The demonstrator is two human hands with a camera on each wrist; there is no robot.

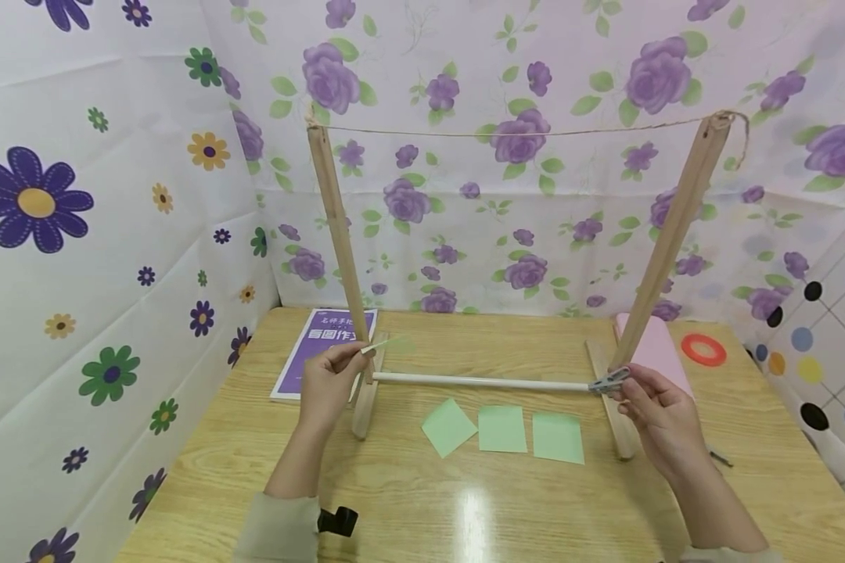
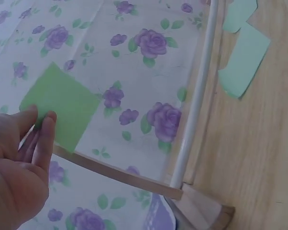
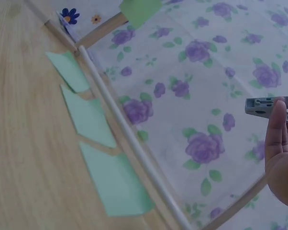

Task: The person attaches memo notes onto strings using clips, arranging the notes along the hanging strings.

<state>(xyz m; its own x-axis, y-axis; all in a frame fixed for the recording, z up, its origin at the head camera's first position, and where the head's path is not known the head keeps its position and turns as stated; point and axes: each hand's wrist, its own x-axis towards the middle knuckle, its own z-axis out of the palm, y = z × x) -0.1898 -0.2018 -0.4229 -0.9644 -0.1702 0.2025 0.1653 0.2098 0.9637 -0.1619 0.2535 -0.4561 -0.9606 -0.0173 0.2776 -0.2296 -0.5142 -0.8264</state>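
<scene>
My left hand (image 1: pixel 329 385) pinches a green sticky note (image 2: pixel 67 103) by one edge, beside the left wooden post (image 1: pixel 338 219) of a stand. Between thumb and fingers, my right hand (image 1: pixel 665 422) holds a grey clothespin (image 3: pixel 261 106) near the foot of the right post (image 1: pixel 676 227). A thin string (image 1: pixel 507 134) runs between the tops of the posts, and a white rod (image 1: pixel 479 381) joins them low down. In front of the rod, a tilted green note (image 1: pixel 449 427) and two straighter ones (image 1: pixel 502 428) lie in a row on the table (image 1: pixel 394 500).
A purple book (image 1: pixel 310 352) lies behind the left post. On the right are a pink item (image 1: pixel 665 356), a red ring (image 1: pixel 703 349) and a small dark object (image 1: pixel 721 457) partly behind my right hand. Flowered cloth (image 1: pixel 436 180) hangs behind the stand.
</scene>
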